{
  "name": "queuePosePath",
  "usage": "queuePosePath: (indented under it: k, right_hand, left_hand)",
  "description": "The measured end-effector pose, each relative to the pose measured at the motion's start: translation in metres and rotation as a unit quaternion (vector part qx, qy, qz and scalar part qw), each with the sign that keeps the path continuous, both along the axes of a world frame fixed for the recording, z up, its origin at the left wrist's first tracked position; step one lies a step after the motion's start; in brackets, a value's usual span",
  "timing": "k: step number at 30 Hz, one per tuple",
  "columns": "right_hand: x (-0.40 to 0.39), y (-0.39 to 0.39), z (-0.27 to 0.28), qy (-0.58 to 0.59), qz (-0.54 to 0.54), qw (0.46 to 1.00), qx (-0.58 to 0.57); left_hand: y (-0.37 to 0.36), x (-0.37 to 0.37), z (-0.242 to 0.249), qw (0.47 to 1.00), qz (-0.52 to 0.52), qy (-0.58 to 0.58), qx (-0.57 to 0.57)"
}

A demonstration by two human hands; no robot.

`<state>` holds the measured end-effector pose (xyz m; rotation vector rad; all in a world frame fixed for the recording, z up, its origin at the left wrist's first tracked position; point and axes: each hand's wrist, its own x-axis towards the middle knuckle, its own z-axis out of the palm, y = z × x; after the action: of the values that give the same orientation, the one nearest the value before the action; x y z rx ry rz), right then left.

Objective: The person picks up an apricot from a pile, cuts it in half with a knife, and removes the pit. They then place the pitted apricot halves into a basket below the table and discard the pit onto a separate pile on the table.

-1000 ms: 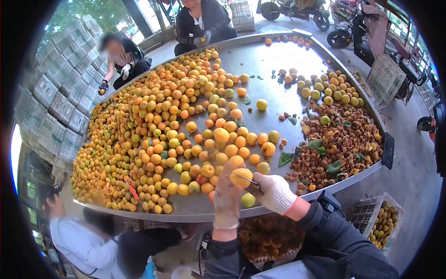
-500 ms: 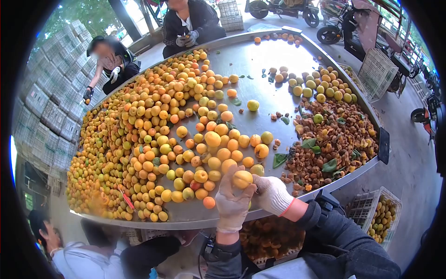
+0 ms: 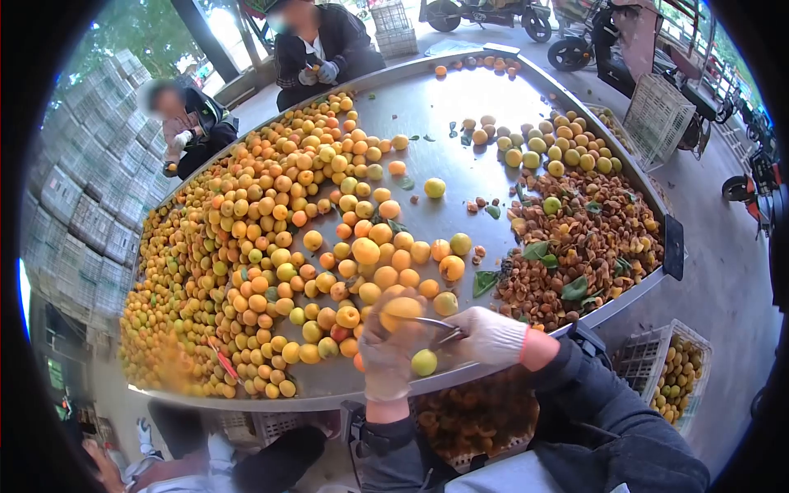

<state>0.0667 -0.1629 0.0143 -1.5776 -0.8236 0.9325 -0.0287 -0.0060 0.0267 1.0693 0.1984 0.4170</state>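
Note:
My gloved left hand [image 3: 386,349] holds a yellow-orange apricot [image 3: 401,314] above the near edge of the metal table [image 3: 427,222]. In my gloved right hand [image 3: 491,335] is a small metal tool [image 3: 440,324], perhaps a knife, its thin end reaching to the apricot; whether it cuts in is too blurred to tell. A greenish apricot [image 3: 424,362] lies just below, between my hands. Loose apricots [image 3: 400,260] spread beyond my left hand and join a large heap [image 3: 246,222]. Right of them lies a pile of brown, shrivelled fruit pieces [image 3: 575,246] with green leaves.
Two people [image 3: 316,49] [image 3: 193,123] sit at the far side, and another person [image 3: 177,468] is at lower left. A crate of fruit [image 3: 657,370] stands at lower right; brown pieces [image 3: 477,415] fill a container below. Scooters [image 3: 616,49] and stacked crates [image 3: 90,181] are behind.
The metal tool now shows against the apricot, and my right hand is slightly farther from my left. The view has shifted a little. The far-left person's hands have drawn together.

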Motion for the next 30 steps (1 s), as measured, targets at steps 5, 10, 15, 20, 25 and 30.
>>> queuePosePath:
  k: [5, 10, 15, 20, 25, 30]
  right_hand:
    - [0.005, -0.005, 0.058, 0.109, -0.232, 0.965, -0.052]
    - [0.011, -0.003, 0.030, 0.084, -0.142, 0.986, -0.025]
    - [0.017, -0.006, 0.039, 0.174, -0.127, 0.976, -0.023]
    - [0.020, -0.020, 0.028, 0.270, -0.159, 0.949, 0.020]
    - [0.025, -0.051, 0.035, 0.182, 0.080, 0.980, 0.009]
    - [0.018, -0.054, 0.034, -0.161, 0.133, 0.951, -0.226]
  left_hand:
    - [-0.013, 0.010, -0.022, 0.991, 0.081, 0.054, 0.092]
    - [-0.034, 0.007, -0.010, 0.980, -0.024, 0.038, 0.193]
    - [-0.026, 0.004, -0.012, 0.995, -0.063, 0.070, 0.018]
    - [-0.011, -0.006, -0.026, 0.967, -0.130, 0.013, -0.218]
    - [-0.010, -0.006, -0.032, 0.967, -0.030, 0.016, -0.252]
    - [-0.010, -0.004, -0.043, 0.943, -0.063, 0.030, -0.325]
